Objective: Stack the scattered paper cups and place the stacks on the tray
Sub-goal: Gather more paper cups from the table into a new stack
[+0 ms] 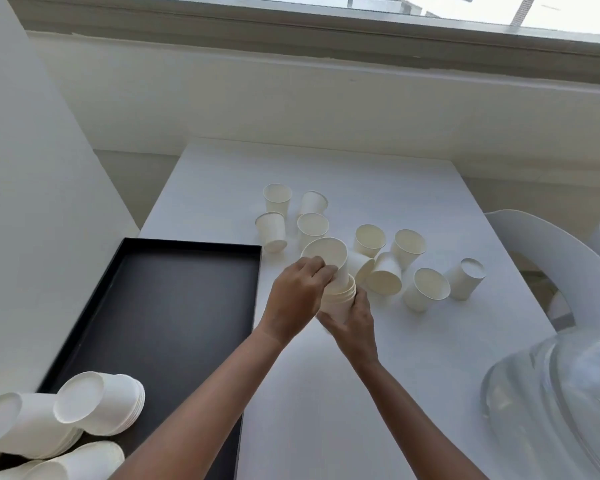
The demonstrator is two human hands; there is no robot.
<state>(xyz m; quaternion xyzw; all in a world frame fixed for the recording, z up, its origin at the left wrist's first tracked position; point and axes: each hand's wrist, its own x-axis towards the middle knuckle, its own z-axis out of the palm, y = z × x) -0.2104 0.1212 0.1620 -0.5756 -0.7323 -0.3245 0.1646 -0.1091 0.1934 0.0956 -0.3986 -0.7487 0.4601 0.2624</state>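
Above the white table, my right hand grips the lower part of a short stack of paper cups. My left hand pinches a single paper cup whose base sits in the top of that stack. Several loose paper cups are scattered on the table beyond and to the right, some upright, some tipped. A black tray lies at the left, with three finished stacks lying on their sides at its near end.
A clear plastic dome sits at the table's near right corner. A white chair stands beyond the right edge. A white wall panel rises on the left, and a window ledge runs along the back.
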